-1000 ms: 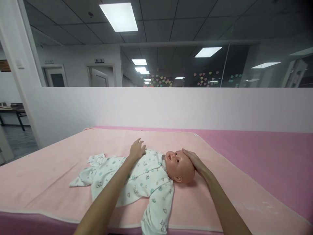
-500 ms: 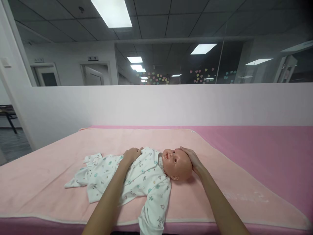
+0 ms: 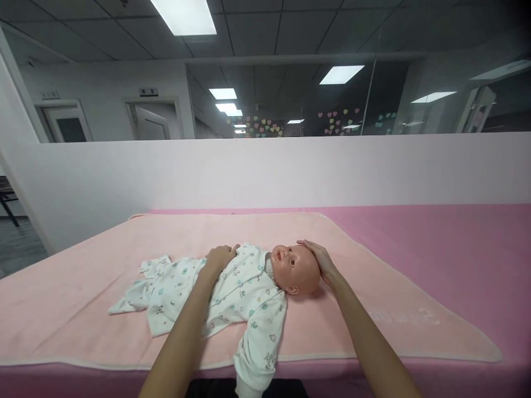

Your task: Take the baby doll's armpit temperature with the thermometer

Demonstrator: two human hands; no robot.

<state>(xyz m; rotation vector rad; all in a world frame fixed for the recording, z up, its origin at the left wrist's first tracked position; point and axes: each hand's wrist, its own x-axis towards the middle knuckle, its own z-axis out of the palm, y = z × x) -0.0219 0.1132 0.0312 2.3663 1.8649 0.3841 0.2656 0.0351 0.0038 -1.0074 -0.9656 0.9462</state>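
Observation:
A baby doll (image 3: pixel 296 271) lies on its back, its head toward the right. It wears a white printed outfit (image 3: pixel 244 293), with one sleeve hanging over the near edge and the legs spread to the left. My left hand (image 3: pixel 220 258) rests on the doll's belly, fingers laid over the cloth; its fingertips are partly hidden on the far side. On the crown of the bald head lies my right hand (image 3: pixel 318 258), palm against it and fingers stretched along the far side. Neither hand grips anything.
Under the doll a peach blanket (image 3: pixel 103 260) with a pale border is spread on a pink surface (image 3: pixel 435 243). Behind it stands a low white wall (image 3: pixel 290 171) topped by glass. A dark table leg (image 3: pixel 9 210) shows at far left.
The whole view has shifted slightly, so everything sits a little higher and further left. Both hands stay in the same places on the doll.

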